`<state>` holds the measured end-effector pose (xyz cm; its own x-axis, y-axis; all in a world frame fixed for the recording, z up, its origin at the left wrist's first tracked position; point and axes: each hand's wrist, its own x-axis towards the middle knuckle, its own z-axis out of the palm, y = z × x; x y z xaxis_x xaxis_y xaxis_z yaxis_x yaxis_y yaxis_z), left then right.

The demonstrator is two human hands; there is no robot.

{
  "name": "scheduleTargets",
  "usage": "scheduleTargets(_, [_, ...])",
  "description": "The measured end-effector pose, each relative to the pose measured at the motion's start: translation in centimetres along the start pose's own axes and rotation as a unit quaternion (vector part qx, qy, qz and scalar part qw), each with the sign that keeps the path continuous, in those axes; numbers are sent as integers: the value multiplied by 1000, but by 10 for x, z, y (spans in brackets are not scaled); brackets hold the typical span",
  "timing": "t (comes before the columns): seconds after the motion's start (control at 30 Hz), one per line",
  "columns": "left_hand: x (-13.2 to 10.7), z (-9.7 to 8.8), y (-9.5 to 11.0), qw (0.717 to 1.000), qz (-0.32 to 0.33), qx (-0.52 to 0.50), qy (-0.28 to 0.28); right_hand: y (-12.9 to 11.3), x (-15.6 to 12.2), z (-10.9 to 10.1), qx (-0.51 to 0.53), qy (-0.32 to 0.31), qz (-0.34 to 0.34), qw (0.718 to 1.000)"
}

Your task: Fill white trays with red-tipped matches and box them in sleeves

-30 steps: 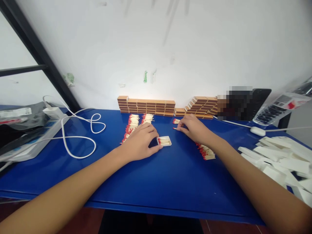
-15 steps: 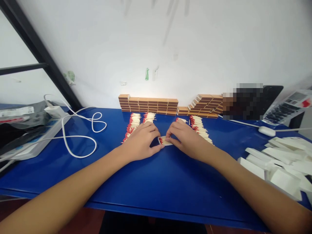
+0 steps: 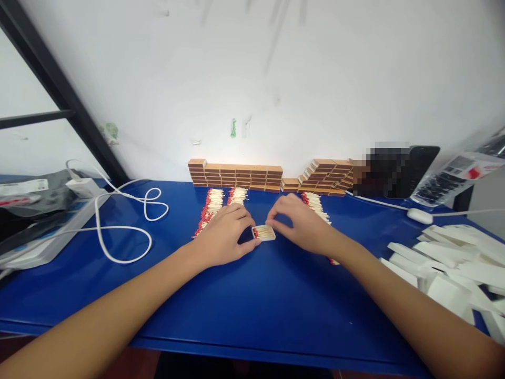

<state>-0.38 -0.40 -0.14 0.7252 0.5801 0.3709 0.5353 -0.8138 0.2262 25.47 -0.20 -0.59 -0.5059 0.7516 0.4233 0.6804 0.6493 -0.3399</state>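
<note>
A small white matchbox tray [image 3: 264, 232] with red-tipped matches in it lies on the blue table [image 3: 244, 300]. My left hand [image 3: 224, 235] holds the tray's left end between thumb and curled fingers. My right hand [image 3: 302, 223] rests against the tray's right end, fingers bent and pinched at its edge. Rows of loose matches [image 3: 213, 205] lie behind my left hand, and another row of matches [image 3: 315, 204] runs behind my right hand.
Stacked brown matchboxes [image 3: 236, 174] line the wall, with a second stack of matchboxes [image 3: 324, 176] to the right. A white cable [image 3: 122, 221] loops at left beside a power strip [image 3: 47, 231]. White box sleeves [image 3: 450, 263] pile at right, near a mouse [image 3: 418, 215].
My right hand came back from the match row on the right to the tray and now sits at its right end. My left hand kept hold of the tray.
</note>
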Motion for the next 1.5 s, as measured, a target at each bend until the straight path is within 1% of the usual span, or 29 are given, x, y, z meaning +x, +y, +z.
scheduleTargets(0.07, [0,0,0,1000,0,1,0,19,1,-7,-43,52,29,997])
scheduleTargets(0.13, [0,0,0,1000,0,0,0,40,1,-13,-100,81,66,989])
scheduleTargets(0.23, [0,-1,0,1000,4,0,2,66,-1,-16,-145,65,90,983])
scheduleTargets(0.3, [0,-1,0,1000,6,4,6,74,-2,-13,-148,47,84,984])
scheduleTargets(0.37, [0,0,0,1000,6,7,6,76,-3,-9,-149,35,76,985])
scheduleTargets(0.53, [0,0,0,1000,5,3,5,75,-3,-4,-155,29,70,985])
scheduleTargets(0.67, [-1,0,0,1000,1,8,2,75,-3,-4,-150,25,67,986])
scheduleTargets(1.0, [-1,0,2,1000,11,-1,13,75,-2,-3,-131,35,66,989])
scheduleTargets(1.17, [-1,0,0,1000,1,7,4,74,-2,-4,-164,8,99,981])
scheduleTargets(1.23, [-1,1,-1,1000,-2,10,6,67,-2,-6,-177,3,106,979])
scheduleTargets(1.33, [-1,1,-3,1000,3,5,9,48,-1,-10,-158,3,94,983])
scheduleTargets(1.4, [-1,1,-3,1000,8,3,13,29,0,-12,-119,0,70,990])
scheduleTargets(1.5, [0,2,-4,1000,7,6,24,4,0,-13,-56,-22,22,998])
